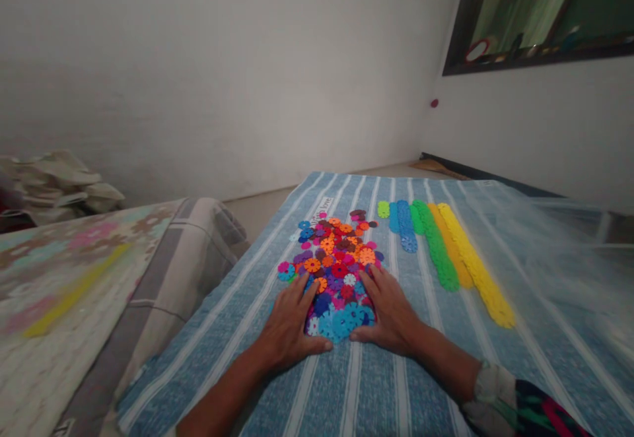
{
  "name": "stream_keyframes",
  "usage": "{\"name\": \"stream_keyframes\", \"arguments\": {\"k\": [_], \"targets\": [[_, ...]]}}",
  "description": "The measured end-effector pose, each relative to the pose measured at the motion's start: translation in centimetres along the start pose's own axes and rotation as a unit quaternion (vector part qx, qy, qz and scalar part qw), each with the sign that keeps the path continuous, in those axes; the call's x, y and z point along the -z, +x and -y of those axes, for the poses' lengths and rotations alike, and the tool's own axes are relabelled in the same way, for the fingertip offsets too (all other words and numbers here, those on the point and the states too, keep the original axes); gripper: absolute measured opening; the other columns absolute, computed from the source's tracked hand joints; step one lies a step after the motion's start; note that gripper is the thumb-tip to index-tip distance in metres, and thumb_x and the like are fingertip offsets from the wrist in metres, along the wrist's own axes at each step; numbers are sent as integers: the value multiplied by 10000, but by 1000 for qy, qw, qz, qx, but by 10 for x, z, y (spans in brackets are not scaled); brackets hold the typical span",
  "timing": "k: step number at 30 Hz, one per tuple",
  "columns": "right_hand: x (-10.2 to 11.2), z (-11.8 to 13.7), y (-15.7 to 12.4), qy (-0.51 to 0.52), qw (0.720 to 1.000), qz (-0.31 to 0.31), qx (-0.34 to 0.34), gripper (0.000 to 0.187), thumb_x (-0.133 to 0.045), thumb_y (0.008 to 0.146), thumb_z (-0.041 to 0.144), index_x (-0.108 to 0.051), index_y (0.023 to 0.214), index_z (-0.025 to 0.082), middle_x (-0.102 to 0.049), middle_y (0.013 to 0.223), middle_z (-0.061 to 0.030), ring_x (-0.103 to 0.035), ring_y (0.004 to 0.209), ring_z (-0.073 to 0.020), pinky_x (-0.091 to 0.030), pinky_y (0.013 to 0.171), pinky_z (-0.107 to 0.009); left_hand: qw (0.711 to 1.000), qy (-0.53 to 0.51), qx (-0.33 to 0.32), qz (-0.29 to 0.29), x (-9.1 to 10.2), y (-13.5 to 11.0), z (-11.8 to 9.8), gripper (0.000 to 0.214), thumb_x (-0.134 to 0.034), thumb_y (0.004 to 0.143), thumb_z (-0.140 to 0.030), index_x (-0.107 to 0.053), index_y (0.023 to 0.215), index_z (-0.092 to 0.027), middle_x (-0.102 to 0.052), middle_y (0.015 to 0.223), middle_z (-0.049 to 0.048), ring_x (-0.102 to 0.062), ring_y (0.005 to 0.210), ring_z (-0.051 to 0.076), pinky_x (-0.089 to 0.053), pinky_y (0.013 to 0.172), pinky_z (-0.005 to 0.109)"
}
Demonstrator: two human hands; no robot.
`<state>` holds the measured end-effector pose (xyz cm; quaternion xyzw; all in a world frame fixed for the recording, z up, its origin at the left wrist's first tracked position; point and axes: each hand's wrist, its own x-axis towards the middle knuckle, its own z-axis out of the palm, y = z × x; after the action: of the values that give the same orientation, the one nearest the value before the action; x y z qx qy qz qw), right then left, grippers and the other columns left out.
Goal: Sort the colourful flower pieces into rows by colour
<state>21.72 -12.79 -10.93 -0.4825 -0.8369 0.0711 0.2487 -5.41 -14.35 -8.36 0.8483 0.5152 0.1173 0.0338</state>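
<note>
A pile of several small colourful plastic flower-shaped discs (337,262) lies on a blue striped cloth (277,384). My left hand (290,321) rests flat on the cloth against the pile's left near edge, fingers stretched out. My right hand (391,311) lies flat against the pile's right near edge, fingers also stretched out. Neither hand holds anything. Right of the pile run rows of sorted discs: a blue row (403,226), a green row (436,245), an orange row (448,249) and a yellow row (475,268).
A folded grey and white blanket (188,259) lies left of the cloth, beside a pale floral mattress (59,292). Crumpled fabric (59,183) sits at the far left. Sheer netting (559,252) covers the right side. A dark-framed picture (539,14) hangs on the right wall.
</note>
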Motion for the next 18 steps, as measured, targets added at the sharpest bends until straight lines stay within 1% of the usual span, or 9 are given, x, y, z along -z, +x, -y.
{"name": "stream_keyframes", "arguments": {"k": [3,5,8,10,14,18], "targets": [[-7,-3,19,3,1000,-6,6,1138,-736,590,726,-332,1485,151,-306,1516,-233,-241,1406,-433,-272,1101,-618,1000,6,10,-11,-6,10,-3,1017,-584,687,-767,-339,1490,-193,-260,1566,210,-266,1420,416,-270,1118,591],[-12,-6,33,4,1000,-12,13,1118,-753,593,700,-354,1470,133,-331,1499,-244,-260,1398,-435,-281,1095,-620,1000,9,23,-16,-10,20,-6,954,-568,725,-742,-378,1467,-174,-295,1550,215,-274,1419,404,-270,1123,586],[-20,-15,54,9,999,-35,26,1034,-762,627,644,-392,1440,124,-376,1471,-245,-291,1387,-426,-290,1090,-622,998,7,50,-49,-19,35,-11,855,-555,789,-666,-395,1450,-147,-321,1538,217,-287,1418,390,-280,1127,575],[-23,-22,67,17,998,-46,32,970,-767,659,584,-405,1425,112,-405,1454,-241,-319,1379,-399,-293,1102,-592,995,-2,65,-81,-27,45,-13,804,-549,819,-616,-387,1444,-136,-338,1528,216,-303,1414,376,-290,1127,563],[-24,-36,95,40,998,-34,37,869,-768,701,483,-433,1394,81,-451,1423,-237,-373,1358,-346,-312,1119,-499,986,-20,105,-131,-40,67,-12,749,-547,845,-533,-360,1430,-104,-367,1501,245,-316,1410,376,-292,1123,567],[-25,-44,126,66,997,-30,32,768,-727,752,429,-441,1392,115,-493,1402,-195,-429,1324,-306,-351,1100,-458,976,-31,153,-149,-40,92,-10,696,-539,857,-444,-341,1418,-82,-367,1491,270,-312,1408,389,-280,1125,568]]}}
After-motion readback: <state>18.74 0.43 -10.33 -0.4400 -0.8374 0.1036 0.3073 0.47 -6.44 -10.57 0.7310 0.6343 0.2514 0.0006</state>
